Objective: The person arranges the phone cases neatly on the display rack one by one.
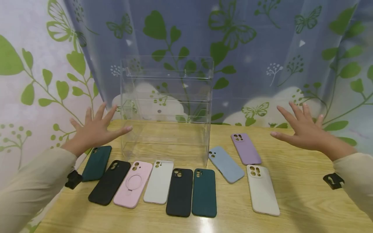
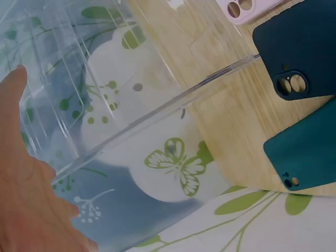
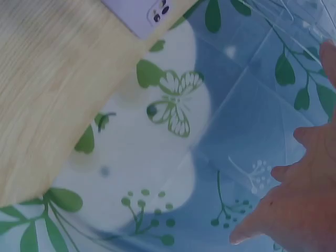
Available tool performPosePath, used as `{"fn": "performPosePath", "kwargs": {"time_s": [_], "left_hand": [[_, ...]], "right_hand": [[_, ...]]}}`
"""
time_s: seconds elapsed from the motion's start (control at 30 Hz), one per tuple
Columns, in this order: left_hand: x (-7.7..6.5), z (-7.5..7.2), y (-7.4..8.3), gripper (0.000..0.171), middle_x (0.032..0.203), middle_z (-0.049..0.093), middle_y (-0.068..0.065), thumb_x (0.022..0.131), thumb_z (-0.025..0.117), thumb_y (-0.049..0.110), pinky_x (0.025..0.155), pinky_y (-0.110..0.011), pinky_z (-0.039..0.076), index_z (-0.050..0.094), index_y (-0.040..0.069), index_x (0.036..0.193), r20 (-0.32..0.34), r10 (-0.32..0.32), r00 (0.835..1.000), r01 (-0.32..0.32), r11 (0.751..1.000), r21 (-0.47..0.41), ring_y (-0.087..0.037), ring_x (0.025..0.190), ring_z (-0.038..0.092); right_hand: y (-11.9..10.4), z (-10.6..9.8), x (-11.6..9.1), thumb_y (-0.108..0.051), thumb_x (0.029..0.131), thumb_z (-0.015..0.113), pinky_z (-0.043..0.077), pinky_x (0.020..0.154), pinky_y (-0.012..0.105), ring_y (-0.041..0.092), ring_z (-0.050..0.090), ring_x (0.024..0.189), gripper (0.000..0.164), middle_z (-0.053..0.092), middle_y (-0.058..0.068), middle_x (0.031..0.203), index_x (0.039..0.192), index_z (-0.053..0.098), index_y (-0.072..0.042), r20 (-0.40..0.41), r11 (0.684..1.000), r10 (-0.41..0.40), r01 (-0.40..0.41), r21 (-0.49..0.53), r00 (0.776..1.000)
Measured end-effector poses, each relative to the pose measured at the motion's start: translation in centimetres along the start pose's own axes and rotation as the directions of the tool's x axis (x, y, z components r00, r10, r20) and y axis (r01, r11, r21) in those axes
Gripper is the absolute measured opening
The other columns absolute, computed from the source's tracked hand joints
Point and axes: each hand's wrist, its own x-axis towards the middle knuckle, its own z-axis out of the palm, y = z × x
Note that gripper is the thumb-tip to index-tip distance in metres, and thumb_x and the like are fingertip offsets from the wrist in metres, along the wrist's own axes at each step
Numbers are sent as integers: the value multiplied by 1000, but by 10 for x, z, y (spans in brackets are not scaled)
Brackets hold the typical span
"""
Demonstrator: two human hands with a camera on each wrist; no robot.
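Note:
My left hand [image 1: 94, 129] is raised with fingers spread beside the left wall of a clear acrylic display rack [image 1: 167, 142]. Nothing is in its grasp. Below it lie a dark green phone case [image 1: 97, 163] and a black phone case [image 1: 109, 183]. On the other side my right hand [image 1: 306, 132] is held up, fingers also spread and holding nothing. Nearest to it are a purple phone case [image 1: 246, 149] and a cream phone case [image 1: 263, 190]. A light blue phone case [image 1: 226, 164] lies at the rack's right front corner.
In front of the rack, on the wooden table [image 1: 233, 213], a pink case [image 1: 133, 184], a white case [image 1: 158, 183], another black case [image 1: 179, 192] and a teal case [image 1: 204, 192] lie in a row. A patterned curtain [image 1: 262, 64] hangs behind.

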Motion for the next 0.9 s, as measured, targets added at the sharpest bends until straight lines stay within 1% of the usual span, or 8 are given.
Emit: {"fn": "performPosePath", "kwargs": {"time_s": [0.1,0.27,0.33,0.47,0.6,0.73,0.8,0.9], "left_hand": [[2,5,-6,99,155,-20,-22,84,41,77,76,-85,-17,-12,30,153,2,-10,1000,11,1000,-21,-58,130,-26],[6,20,-20,102,154,-24,-24,83,46,75,74,-88,-8,-15,30,152,-11,-36,999,35,997,-66,-62,129,-25],[7,26,-27,105,153,-25,-24,83,47,75,75,-89,-7,-16,28,152,-10,-51,999,50,995,-82,-63,128,-24],[7,37,-41,111,152,-21,-31,82,49,75,82,-87,1,-15,19,153,-13,-76,997,74,993,-95,-69,127,-14],[5,52,-57,112,150,-15,-39,84,52,69,89,-83,8,-12,8,153,-48,-82,995,75,989,-125,-72,125,-8],[3,70,-74,110,147,-13,-43,86,56,64,92,-81,9,-10,6,152,-75,-78,994,64,983,-170,-73,124,-6],[3,78,-82,111,147,-14,-43,86,57,63,93,-80,10,-11,6,152,-76,-90,993,73,976,-203,-72,125,-5],[4,89,-91,111,147,-16,-42,87,57,62,92,-80,13,-11,2,151,-68,-117,991,95,962,-257,-69,127,-2]], "right_hand": [[-6,5,5,-51,92,57,-14,88,82,44,-32,135,92,-21,19,157,156,-2,-22,-3,999,-24,24,32,1000],[-22,16,18,-48,90,62,2,96,80,53,-18,137,95,-11,24,158,156,2,-17,3,991,-67,67,112,998],[-29,21,23,-49,90,63,8,100,77,52,-10,140,96,-6,24,158,156,2,-15,8,986,-86,84,143,996],[-45,33,34,-49,89,63,15,104,72,46,2,143,96,1,22,159,156,4,-14,11,972,-129,124,200,992],[-61,50,45,-45,89,65,19,106,67,42,10,144,91,8,17,160,156,10,-16,-5,954,-150,146,262,989],[-78,68,56,-41,89,68,25,107,62,39,20,143,87,18,15,159,155,17,-16,-54,926,-157,166,340,986],[-87,76,62,-41,88,68,28,107,60,38,24,142,85,22,14,157,154,21,-17,-75,913,-148,166,372,986],[-99,87,70,-39,88,69,32,106,57,37,29,140,82,26,13,156,153,25,-17,-94,892,-132,160,424,987]]}}
